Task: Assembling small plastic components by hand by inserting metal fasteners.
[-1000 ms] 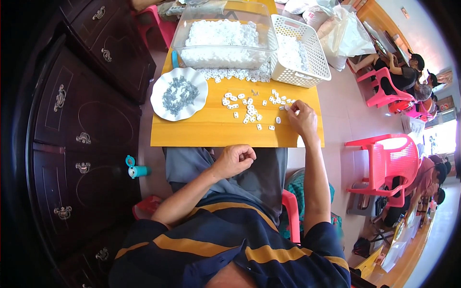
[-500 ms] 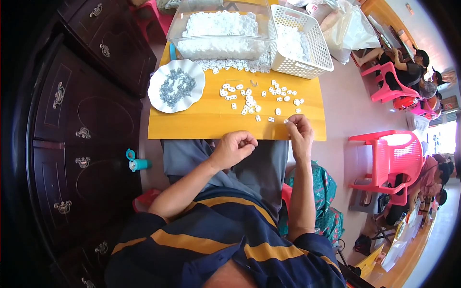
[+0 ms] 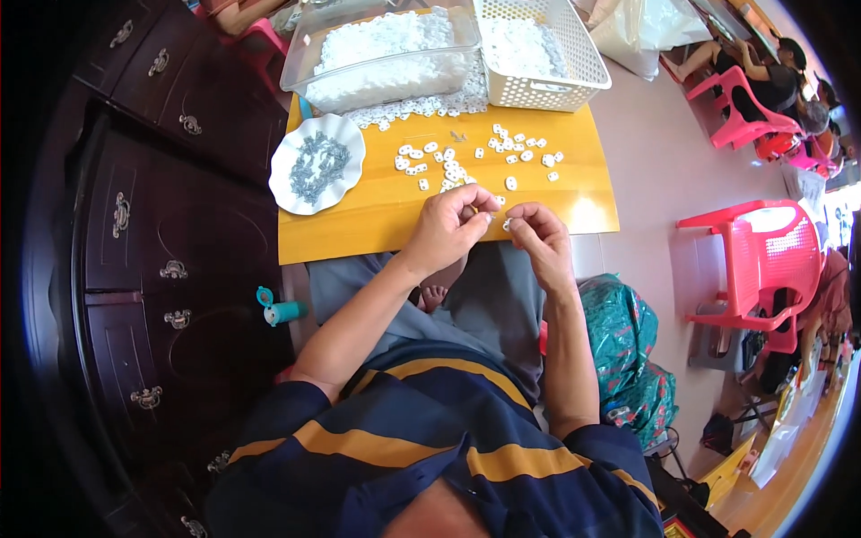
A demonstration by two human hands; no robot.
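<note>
Over the near edge of the yellow wooden table, my hands are close together but apart. My right hand pinches a small white plastic piece between thumb and fingertips. Beside it, my left hand is closed in a pinch; whatever its fingertips hold is too small to make out. Loose white two-holed pieces, some rounded and some squarish, lie scattered just beyond my hands. At the left, a white scalloped plate carries a heap of small grey slender parts.
A clear plastic tub full of white pieces stands at the back, with a white perforated basket beside it. Dark cabinets flank the left. A green bag and pink chair are at the right. Other people sit farther off.
My right hand has moved left, bringing the white piece toward my left hand. My left hand has risen over the table edge. The whole view has shifted slightly.
</note>
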